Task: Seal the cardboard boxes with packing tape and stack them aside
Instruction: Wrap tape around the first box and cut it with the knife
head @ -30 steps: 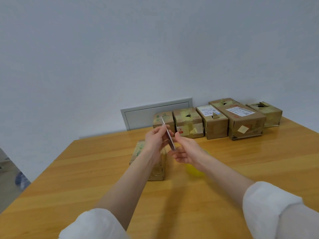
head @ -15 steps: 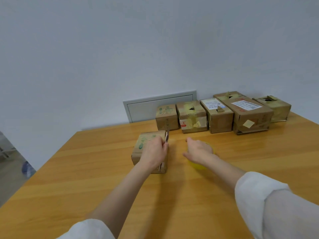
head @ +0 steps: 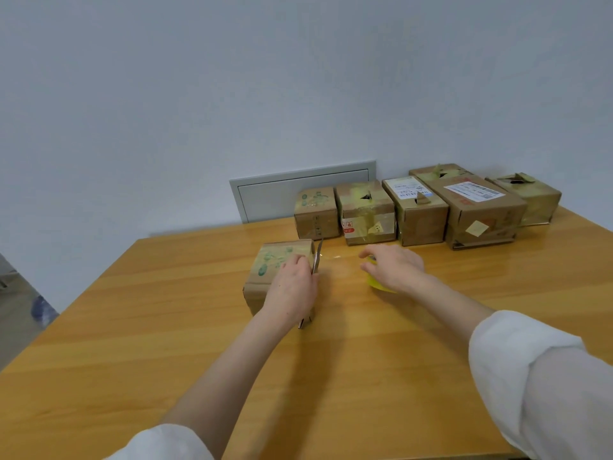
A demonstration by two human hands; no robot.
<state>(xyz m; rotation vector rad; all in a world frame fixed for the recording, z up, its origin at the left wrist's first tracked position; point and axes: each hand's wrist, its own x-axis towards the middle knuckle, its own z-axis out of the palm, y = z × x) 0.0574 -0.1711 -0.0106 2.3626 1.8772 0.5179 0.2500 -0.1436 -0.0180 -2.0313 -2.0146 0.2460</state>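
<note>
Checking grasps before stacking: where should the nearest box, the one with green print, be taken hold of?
Probably take the box by its left and right walls, from above: it sits flat on the table, top closed, left side free. The left hand, gripping a blade, crowds its right.

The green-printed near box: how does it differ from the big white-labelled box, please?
The near box is smaller than the labelled box. The near box bears green print, the labelled box a white label. The near box stands apart; the labelled box sits in a row. Both are cardboard.
</note>
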